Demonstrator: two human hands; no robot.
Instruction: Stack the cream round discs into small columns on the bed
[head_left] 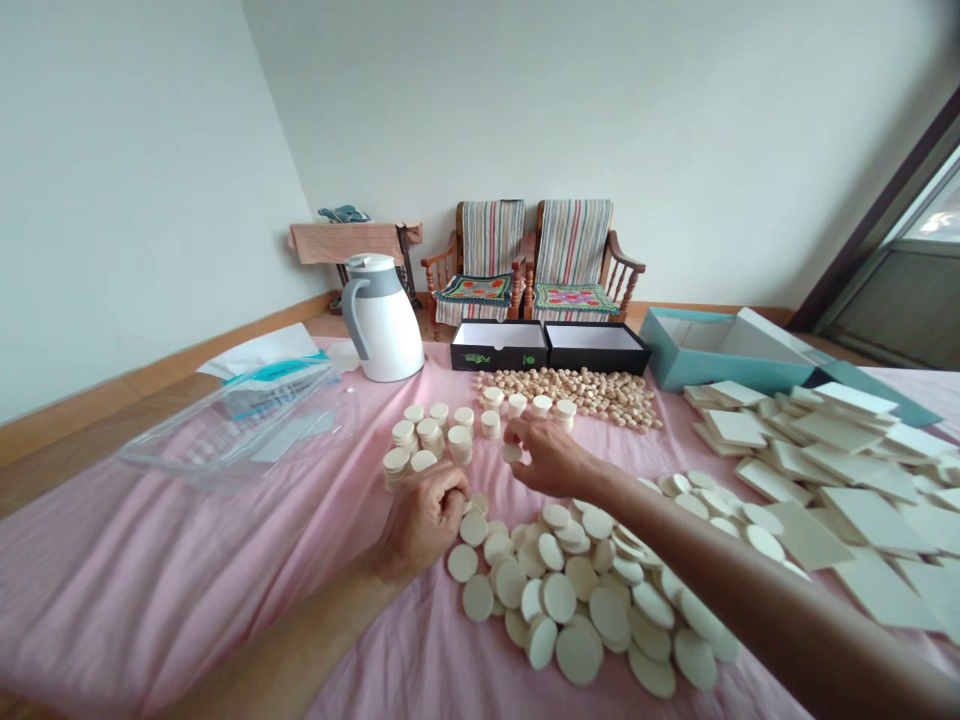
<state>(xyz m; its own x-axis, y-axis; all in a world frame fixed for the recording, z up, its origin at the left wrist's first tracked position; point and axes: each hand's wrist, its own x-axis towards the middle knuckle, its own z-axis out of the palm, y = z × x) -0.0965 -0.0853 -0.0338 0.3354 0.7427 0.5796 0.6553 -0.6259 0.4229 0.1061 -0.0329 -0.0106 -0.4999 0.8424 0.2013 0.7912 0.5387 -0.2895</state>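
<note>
My right hand (544, 455) pinches a pale round disc (512, 453) just above the pink cloth, close to a short disc stack (491, 424). My left hand (427, 510) is curled closed beside the near stacks; whatever its fingers hold, if anything, is hidden. Several neat stacks of discs (404, 434) stand in rows in front of and beyond my hands. A large loose pile of the same discs (581, 580) spreads over the cloth beneath my right forearm.
Small wooden beads (592, 392) lie before two black box trays (499, 347). Square pale tiles (817, 440) are heaped at right near a teal box (697, 350). A white jug (390, 325) and a clear plastic container (240, 425) stand at left on the pink cloth (225, 560).
</note>
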